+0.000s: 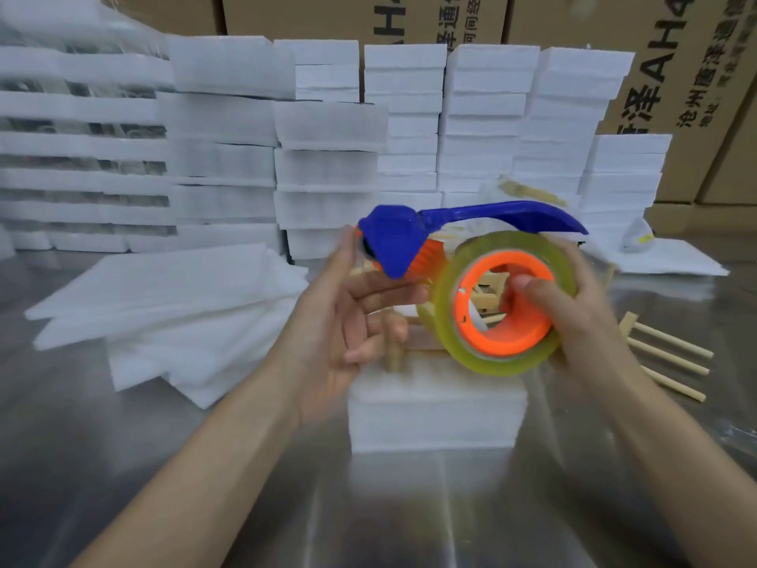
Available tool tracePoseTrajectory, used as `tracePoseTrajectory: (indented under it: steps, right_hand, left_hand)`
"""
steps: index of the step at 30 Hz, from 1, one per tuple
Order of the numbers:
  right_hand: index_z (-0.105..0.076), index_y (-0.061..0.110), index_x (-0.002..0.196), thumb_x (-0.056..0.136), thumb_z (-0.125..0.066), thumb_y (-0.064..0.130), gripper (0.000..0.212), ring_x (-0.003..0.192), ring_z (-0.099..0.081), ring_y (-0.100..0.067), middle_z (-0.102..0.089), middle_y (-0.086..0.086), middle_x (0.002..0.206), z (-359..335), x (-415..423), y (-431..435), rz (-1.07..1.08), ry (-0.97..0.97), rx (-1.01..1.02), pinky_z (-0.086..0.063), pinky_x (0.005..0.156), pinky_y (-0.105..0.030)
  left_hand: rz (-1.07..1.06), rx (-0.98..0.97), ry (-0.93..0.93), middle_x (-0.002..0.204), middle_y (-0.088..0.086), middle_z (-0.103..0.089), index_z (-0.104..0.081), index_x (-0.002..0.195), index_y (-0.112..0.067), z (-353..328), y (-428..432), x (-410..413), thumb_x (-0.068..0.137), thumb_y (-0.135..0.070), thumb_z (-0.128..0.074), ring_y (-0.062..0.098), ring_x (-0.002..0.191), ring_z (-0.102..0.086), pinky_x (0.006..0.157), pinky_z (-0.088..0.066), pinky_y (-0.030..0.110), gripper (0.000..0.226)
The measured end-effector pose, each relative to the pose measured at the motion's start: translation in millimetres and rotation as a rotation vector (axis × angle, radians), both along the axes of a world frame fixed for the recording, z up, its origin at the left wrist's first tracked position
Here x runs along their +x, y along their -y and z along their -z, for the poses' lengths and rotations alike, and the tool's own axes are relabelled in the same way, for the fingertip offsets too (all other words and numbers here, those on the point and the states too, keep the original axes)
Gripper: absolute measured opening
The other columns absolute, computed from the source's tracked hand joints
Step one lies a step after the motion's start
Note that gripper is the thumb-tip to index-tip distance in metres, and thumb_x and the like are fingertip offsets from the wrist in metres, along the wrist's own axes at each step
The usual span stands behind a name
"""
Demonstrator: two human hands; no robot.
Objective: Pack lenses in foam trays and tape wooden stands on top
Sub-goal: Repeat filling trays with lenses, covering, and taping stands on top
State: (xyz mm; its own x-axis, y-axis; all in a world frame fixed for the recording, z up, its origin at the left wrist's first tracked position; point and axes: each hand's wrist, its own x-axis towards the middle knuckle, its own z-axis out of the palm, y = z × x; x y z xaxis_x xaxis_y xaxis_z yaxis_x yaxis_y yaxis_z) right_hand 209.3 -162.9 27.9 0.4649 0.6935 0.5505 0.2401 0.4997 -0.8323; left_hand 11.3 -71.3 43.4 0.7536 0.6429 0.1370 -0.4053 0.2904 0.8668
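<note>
- Right hand [581,309] grips the tape dispenser [504,305] — thumb through the orange core, fingers round the roll's far side.
- Left hand [352,305], palm turned right, has thumb and forefinger about the dispenser's blue head; blur hides whether they pinch it.
- Below both hands sits the foam tray [434,412] stack, a wooden stand [395,350] on top — smeared, half hidden by the roll.

You can pass over the tabletop [123,465] along the lower frame. Foam stacks [327,157] wall off the top, loose foam sheets [164,305] block centre left, and wooden sticks [672,354] clutter the right.
</note>
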Motion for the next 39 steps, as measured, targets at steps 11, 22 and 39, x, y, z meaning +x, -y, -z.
tracePoseTrajectory:
  steps: [11,22,39]
  right_hand:
    - [-0.061,0.03,0.114,0.062,-0.071,0.024,0.054,0.083,-0.068,-0.018,-0.069,0.003,0.092,-2.0,8.5,4.0,-0.166,-0.103,0.07,-0.056,0.07,-0.034]
    - [-0.048,0.018,0.118,0.061,-0.064,0.023,0.06,0.079,-0.067,-0.011,-0.069,0.008,0.086,-0.1,5.8,3.2,-0.171,-0.042,0.196,-0.054,0.067,-0.024]
    - [-0.046,0.033,0.117,0.067,-0.053,-0.004,0.062,0.081,-0.068,-0.005,-0.071,0.013,0.092,-4.5,77.5,25.2,0.133,-0.014,0.172,-0.056,0.064,-0.022]
  left_hand:
    - [0.046,0.279,-0.161,0.061,-0.002,-0.066,-0.077,0.067,-0.016,-9.1,-3.7,-20.8,0.081,-0.022,-0.064,0.0,0.036,-0.046,0.03,-0.019,0.006,0.02]
    - [0.459,-0.099,0.024,0.047,-0.008,-0.036,-0.047,0.057,-0.018,-5.5,7.8,-9.0,0.07,-0.02,-0.056,0.004,0.037,-0.023,0.037,-0.015,0.016,0.016]
    - [-0.37,0.245,-0.044,0.042,-0.006,-0.02,-0.041,0.042,-0.02,-27.0,-36.3,-60.4,0.069,-0.019,-0.047,0.009,0.035,-0.016,0.034,-0.015,0.02,0.028]
